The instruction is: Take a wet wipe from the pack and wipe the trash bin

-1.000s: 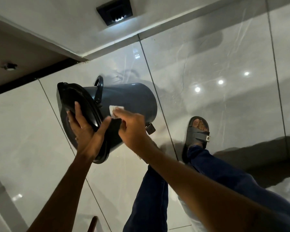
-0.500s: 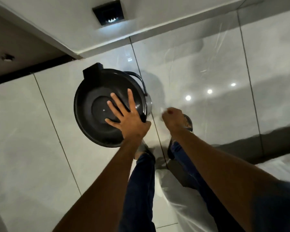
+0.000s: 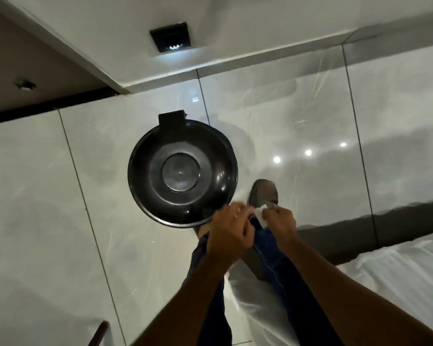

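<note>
The floor [image 3: 48, 196] is laid with large glossy pale grey tiles, thin dark grout lines running between them, and three small ceiling lights [image 3: 308, 152] reflect in it at the right. A white wall [image 3: 110, 28] with a pale skirting runs across the top, carrying a dark square plate [image 3: 170, 37], perhaps a socket. A white-sheeted bed [image 3: 398, 270] sits at the lower right

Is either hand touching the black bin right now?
Cannot tell: the head view shows left hand overlapping the bin rim; right hand holds the wipe.
</note>
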